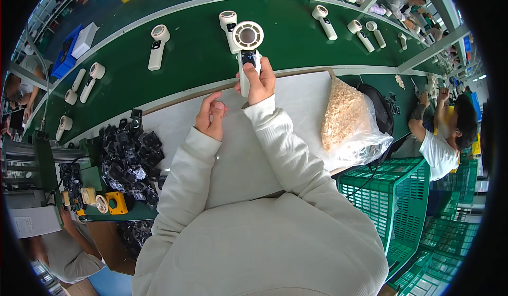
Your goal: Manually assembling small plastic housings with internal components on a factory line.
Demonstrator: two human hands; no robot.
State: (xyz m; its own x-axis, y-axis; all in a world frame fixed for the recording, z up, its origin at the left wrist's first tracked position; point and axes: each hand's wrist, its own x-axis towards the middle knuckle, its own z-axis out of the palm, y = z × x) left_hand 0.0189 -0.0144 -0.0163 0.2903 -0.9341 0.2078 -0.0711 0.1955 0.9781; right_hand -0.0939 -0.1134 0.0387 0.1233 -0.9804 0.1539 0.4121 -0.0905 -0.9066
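My right hand point(258, 83) is wrapped round the handle of a white handheld fan point(248, 35), holding it upright over the belt's near edge. Its round ringed head points up, and the thumb rests just under the small lit dark display. To the left, my left hand point(210, 117) hovers above the grey work surface point(233, 153), fingers loosely bent and apart, with nothing in it. Just behind the held fan, another white fan point(228, 21) lies on the green conveyor belt point(196, 37).
More white fans point(157, 47) lie spaced along the belt. A heap of small black parts point(129, 158) covers the left side. On the right sit a clear bag of tan pieces point(344, 113) and a green crate point(391, 190). A co-worker point(444, 137) sits at far right.
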